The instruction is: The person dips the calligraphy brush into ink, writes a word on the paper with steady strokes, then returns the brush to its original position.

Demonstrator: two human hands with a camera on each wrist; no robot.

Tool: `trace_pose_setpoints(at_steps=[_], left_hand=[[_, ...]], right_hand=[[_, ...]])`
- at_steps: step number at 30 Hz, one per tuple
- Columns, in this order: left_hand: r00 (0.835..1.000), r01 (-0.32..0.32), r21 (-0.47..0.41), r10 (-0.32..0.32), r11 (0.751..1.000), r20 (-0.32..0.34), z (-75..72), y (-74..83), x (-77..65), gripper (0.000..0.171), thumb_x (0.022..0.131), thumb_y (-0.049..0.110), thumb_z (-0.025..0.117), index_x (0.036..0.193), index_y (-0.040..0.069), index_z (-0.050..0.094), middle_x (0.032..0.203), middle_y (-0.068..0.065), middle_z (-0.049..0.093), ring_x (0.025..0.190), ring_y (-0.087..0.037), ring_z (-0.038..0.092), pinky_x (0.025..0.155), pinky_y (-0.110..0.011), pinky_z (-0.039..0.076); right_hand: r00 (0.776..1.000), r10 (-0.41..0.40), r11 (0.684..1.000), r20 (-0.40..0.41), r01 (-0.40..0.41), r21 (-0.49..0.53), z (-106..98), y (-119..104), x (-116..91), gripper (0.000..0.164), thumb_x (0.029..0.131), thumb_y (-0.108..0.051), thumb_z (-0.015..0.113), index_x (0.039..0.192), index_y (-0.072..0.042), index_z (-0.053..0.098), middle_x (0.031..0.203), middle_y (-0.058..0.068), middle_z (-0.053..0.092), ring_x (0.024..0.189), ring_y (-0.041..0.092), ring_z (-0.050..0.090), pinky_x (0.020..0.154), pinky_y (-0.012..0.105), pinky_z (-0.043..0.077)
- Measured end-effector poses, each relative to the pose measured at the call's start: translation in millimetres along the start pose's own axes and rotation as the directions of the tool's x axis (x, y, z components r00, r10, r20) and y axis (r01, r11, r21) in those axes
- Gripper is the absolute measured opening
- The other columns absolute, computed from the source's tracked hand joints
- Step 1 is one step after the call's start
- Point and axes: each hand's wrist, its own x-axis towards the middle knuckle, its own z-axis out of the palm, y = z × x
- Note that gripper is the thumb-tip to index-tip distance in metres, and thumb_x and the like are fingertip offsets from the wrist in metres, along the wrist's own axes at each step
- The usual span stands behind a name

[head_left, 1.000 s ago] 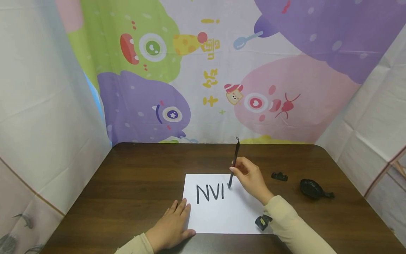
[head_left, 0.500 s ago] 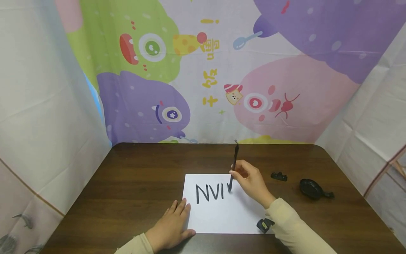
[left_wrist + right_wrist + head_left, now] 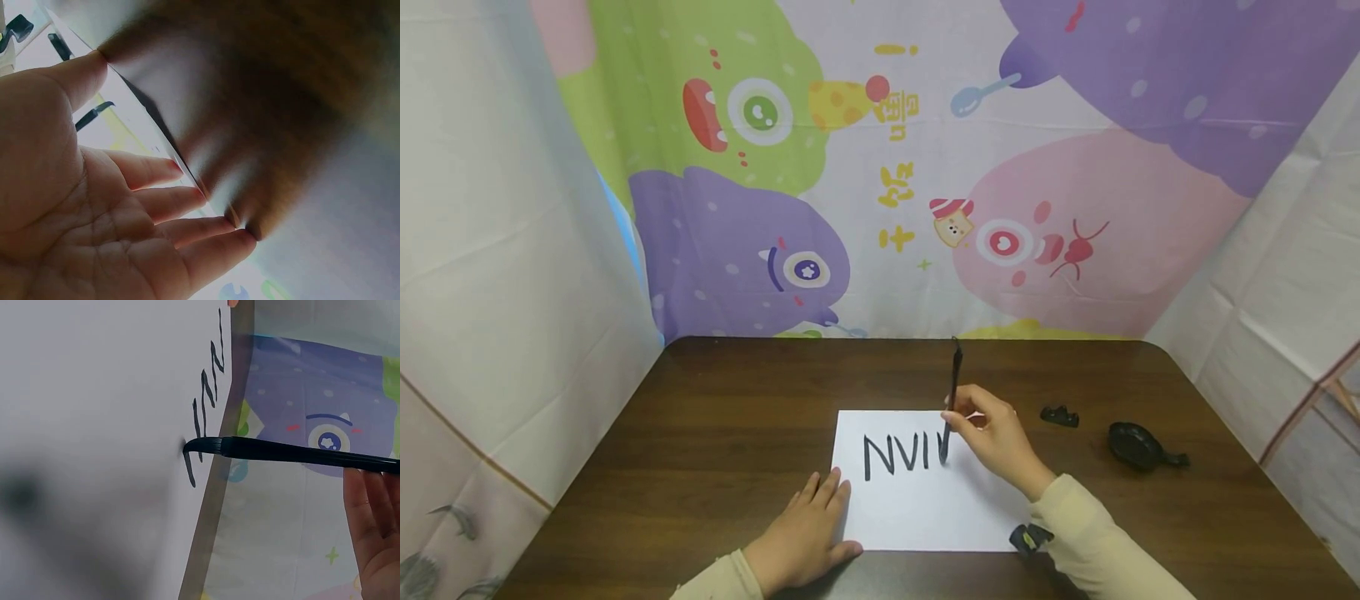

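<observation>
My right hand (image 3: 996, 437) pinches a black ink brush (image 3: 955, 379), held nearly upright over a white sheet of paper (image 3: 925, 517). In the right wrist view the tip of the brush (image 3: 203, 447) bends against the paper (image 3: 94, 375), on a dark stroke. Black strokes reading N, V, I and one more downstroke run along the upper part of the sheet. My left hand (image 3: 805, 525) lies with its fingers extended over the sheet's left edge. From the left wrist view, the palm of the left hand (image 3: 106, 219) shows, fingertips touching the surface.
A small black brush rest (image 3: 1060, 416) and a black pan-shaped dish (image 3: 1138, 447) with a short handle sit to the right on the brown wooden table (image 3: 700, 450). A small black device (image 3: 1030, 537) is at my right sleeve. A cartoon-printed curtain (image 3: 895, 292) hangs behind the table.
My right hand has moved slightly down the sheet, towards me, with the brush. The dark stroke right of the I has grown longer. My left hand has stayed in place.
</observation>
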Motion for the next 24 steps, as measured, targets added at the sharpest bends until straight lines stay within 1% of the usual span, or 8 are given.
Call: trace_pose_setpoints(at_steps=[4, 6, 8, 14, 19, 24], left_hand=[[1.0, 0.005, 0.001, -0.005, 1.0, 0.005, 0.6, -0.2, 0.2, 0.082, 0.086, 0.051, 0.067, 0.142, -0.005, 0.044, 0.152, -0.028, 0.037, 0.136, -0.054, 0.035, 0.104, -0.065, 0.038], [1.0, 0.004, 0.005, -0.004, 1.0, 0.006, 1.0, -0.4, 0.4, 0.082, 0.087, 0.051, 0.067, 0.142, -0.005, 0.044, 0.152, -0.028, 0.037, 0.137, -0.054, 0.035, 0.104, -0.065, 0.038], [1.0, 0.001, 0.011, -0.001, 1.0, 0.003, 1.3, -0.6, 0.6, 0.082, 0.087, 0.051, 0.067, 0.142, -0.005, 0.044, 0.152, -0.028, 0.037, 0.137, -0.054, 0.036, 0.105, -0.065, 0.038], [1.0, -0.008, 0.022, 0.008, 1.0, -0.008, 1.6, -0.8, 0.4, 0.082, 0.086, 0.051, 0.067, 0.142, -0.005, 0.045, 0.151, -0.028, 0.038, 0.136, -0.053, 0.036, 0.105, -0.064, 0.038], [1.0, -0.008, 0.017, 0.008, 1.0, -0.007, 1.4, -1.0, 0.4, 0.082, 0.086, 0.052, 0.067, 0.142, -0.005, 0.044, 0.151, -0.028, 0.038, 0.136, -0.054, 0.036, 0.104, -0.064, 0.039], [1.0, -0.007, 0.016, 0.007, 1.0, 0.002, 1.3, -1.5, 0.6, 0.082, 0.087, 0.052, 0.066, 0.142, -0.005, 0.044, 0.152, -0.028, 0.037, 0.136, -0.054, 0.036, 0.104, -0.065, 0.038]], right_hand=[[1.0, 0.005, 1.0, 0.006, -0.005, -0.005, -0.5, -2.3, -1.6, 0.016, 0.084, 0.0, 0.073, 0.096, -0.007, 0.065, 0.08, 0.004, 0.067, 0.073, 0.009, 0.065, 0.064, 0.024, 0.056], [1.0, 0.002, 1.0, 0.012, -0.002, 0.004, -1.0, 2.6, -3.0, 0.016, 0.085, -0.004, 0.074, 0.097, -0.009, 0.065, 0.081, 0.001, 0.067, 0.074, 0.007, 0.064, 0.064, 0.023, 0.056], [1.0, -0.003, 1.0, 0.017, 0.002, 0.013, -2.0, 2.6, -3.8, 0.014, 0.086, -0.006, 0.073, 0.097, -0.009, 0.065, 0.081, 0.0, 0.067, 0.075, 0.006, 0.064, 0.064, 0.023, 0.057], [1.0, 0.001, 1.0, 0.025, -0.002, 0.024, -3.0, 2.2, -5.9, 0.014, 0.086, -0.008, 0.073, 0.097, -0.012, 0.065, 0.08, 0.0, 0.066, 0.072, 0.007, 0.065, 0.065, 0.023, 0.057], [0.999, 0.007, 0.999, 0.032, -0.008, 0.031, -3.5, -0.2, -6.7, 0.015, 0.086, -0.007, 0.073, 0.097, -0.011, 0.065, 0.08, 0.0, 0.066, 0.072, 0.008, 0.066, 0.066, 0.024, 0.057], [1.0, -0.007, 1.0, 0.007, 0.007, 0.01, -4.8, 1.1, -3.7, 0.017, 0.084, -0.005, 0.074, 0.098, -0.008, 0.065, 0.081, 0.003, 0.067, 0.075, 0.007, 0.065, 0.064, 0.024, 0.057]])
